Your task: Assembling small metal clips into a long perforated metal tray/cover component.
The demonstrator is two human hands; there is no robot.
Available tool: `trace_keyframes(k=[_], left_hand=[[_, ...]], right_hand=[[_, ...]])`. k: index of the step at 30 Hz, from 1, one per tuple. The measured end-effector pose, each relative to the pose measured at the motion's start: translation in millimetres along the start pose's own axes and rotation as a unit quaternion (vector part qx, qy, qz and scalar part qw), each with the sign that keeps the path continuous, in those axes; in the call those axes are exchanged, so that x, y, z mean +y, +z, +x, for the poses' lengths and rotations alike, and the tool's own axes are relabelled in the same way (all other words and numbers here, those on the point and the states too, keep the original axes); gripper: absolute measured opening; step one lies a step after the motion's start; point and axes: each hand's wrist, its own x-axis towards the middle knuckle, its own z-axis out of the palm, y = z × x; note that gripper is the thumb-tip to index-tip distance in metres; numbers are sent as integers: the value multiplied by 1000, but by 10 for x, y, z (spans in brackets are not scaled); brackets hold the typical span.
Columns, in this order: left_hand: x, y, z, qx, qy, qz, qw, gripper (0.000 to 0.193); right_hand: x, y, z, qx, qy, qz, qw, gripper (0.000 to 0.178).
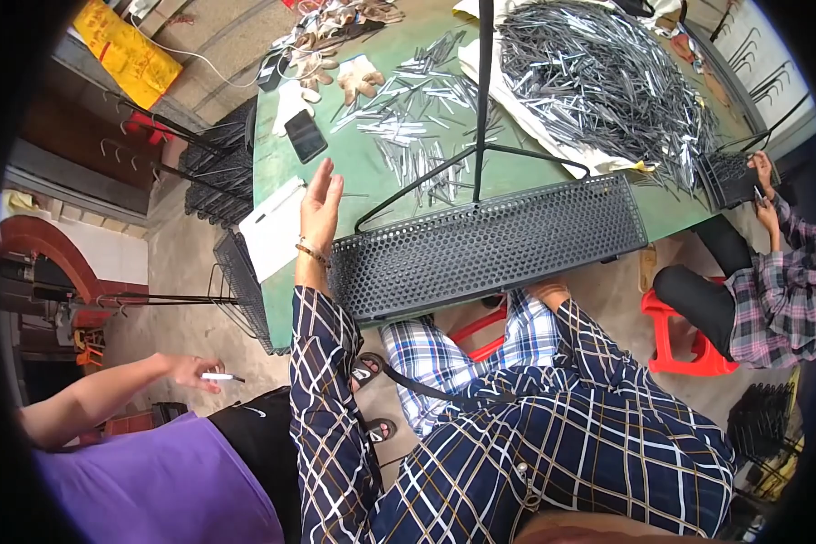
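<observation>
A long black perforated metal tray (490, 245) hangs level in front of me at the table's near edge, held by a forked black rod (477, 118). My left hand (319, 204) is raised by the tray's left end, fingers stretched upward, holding nothing. A beaded bracelet (313, 252) circles that wrist. Low by my knee, just under the tray's front edge, rests my right hand (549, 291); its fingers are mostly hidden. Beyond the tray, several loose slim grey metal pieces (426, 109) lie scattered on the green table (354, 190).
A big heap of dark metal pieces (598, 82) lies on white sacking at the back right. A phone (306, 136), work gloves (360, 80) and a white sheet (272, 231) are leftward. People sit or stand both sides; one hand (195, 372) holds a white pen-like stick. A red stool (689, 340) is right.
</observation>
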Motion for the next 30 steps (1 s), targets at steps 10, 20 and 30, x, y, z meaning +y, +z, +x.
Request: trace_keyframes(k=[10, 20, 30], left_hand=[[-484, -687, -432, 117, 9, 123, 985, 36], [-927, -755, -877, 124, -55, -88, 987, 44], [-480, -913, -919, 178, -48, -19, 983, 36]], right_hand=[[-81, 53, -66, -17, -2, 11, 1000, 72], [-176, 9, -55, -35, -9, -9, 999, 70], [-279, 25, -85, -57, -33, -39, 997, 69]])
